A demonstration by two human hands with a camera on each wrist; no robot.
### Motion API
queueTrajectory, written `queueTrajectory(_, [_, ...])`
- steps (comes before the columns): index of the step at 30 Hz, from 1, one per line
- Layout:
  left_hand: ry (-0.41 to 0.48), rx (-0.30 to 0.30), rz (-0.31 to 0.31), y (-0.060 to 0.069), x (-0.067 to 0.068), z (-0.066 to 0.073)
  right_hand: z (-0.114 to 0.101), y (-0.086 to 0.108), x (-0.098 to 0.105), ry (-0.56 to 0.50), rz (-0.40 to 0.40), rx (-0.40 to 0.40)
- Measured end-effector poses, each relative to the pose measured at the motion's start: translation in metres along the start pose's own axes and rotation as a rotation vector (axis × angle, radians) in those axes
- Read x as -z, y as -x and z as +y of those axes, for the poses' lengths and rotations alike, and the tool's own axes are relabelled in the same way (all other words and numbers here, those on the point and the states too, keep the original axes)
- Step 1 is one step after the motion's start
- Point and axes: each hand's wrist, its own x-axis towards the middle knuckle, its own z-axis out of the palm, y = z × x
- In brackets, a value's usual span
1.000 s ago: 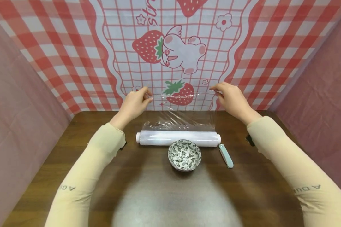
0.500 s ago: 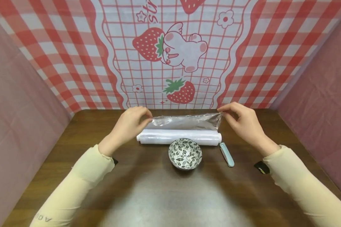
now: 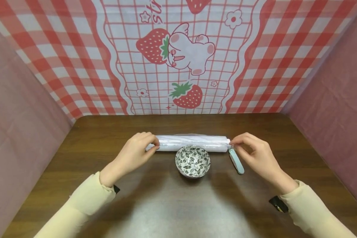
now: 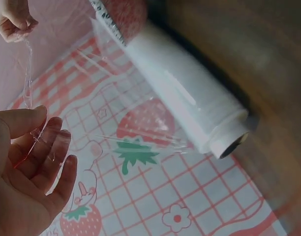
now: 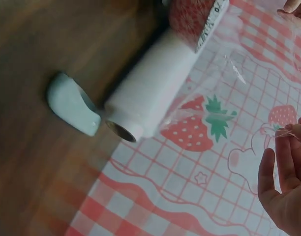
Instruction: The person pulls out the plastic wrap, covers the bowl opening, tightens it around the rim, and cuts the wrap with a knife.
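Observation:
In the head view, a white roll of cling film (image 3: 193, 139) lies crosswise behind a small bowl (image 3: 192, 162) patterned with dark leaves. My left hand (image 3: 136, 151) is at the roll's left end, pinching one corner of the clear film between thumb and fingers. At the other end my right hand (image 3: 258, 156) pinches the opposite corner. The free film (image 4: 28, 73) stretches between both hands, as the left wrist view shows. It is see-through, so its outline over the roll is hard to make out. The bowl's outside (image 5: 192, 18) is red.
A slim light-blue tool (image 3: 236, 162), its kind unclear, lies right of the bowl, just below the right hand. The brown wooden table (image 3: 178, 205) meets a strawberry-printed cloth (image 3: 181, 59) at its back edge. Pink curtains (image 3: 330, 86) hang on both sides.
Both hands have come down and toward the body, drawing the film's edge from above the back of the table to over the roll. Roll, bowl and blue tool have stayed in place.

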Motion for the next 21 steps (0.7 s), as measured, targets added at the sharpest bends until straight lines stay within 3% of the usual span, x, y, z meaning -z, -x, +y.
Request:
queueTrajectory(9, [0.051, -0.049, -0.014, 0.021, -0.011, 0.006, -0.002, 0.024, -0.008, -0.048, -0.036, 0.000])
queueTrajectory(15, [0.067, -0.008, -0.038, 0.035, -0.015, 0.009, -0.006, 0.035, -0.017, -0.062, -0.007, 0.113])
queueTrajectory(21, [0.065, 0.011, -0.048, 0.043, -0.020, 0.010, -0.008, 0.045, -0.022, 0.004, -0.012, 0.191])
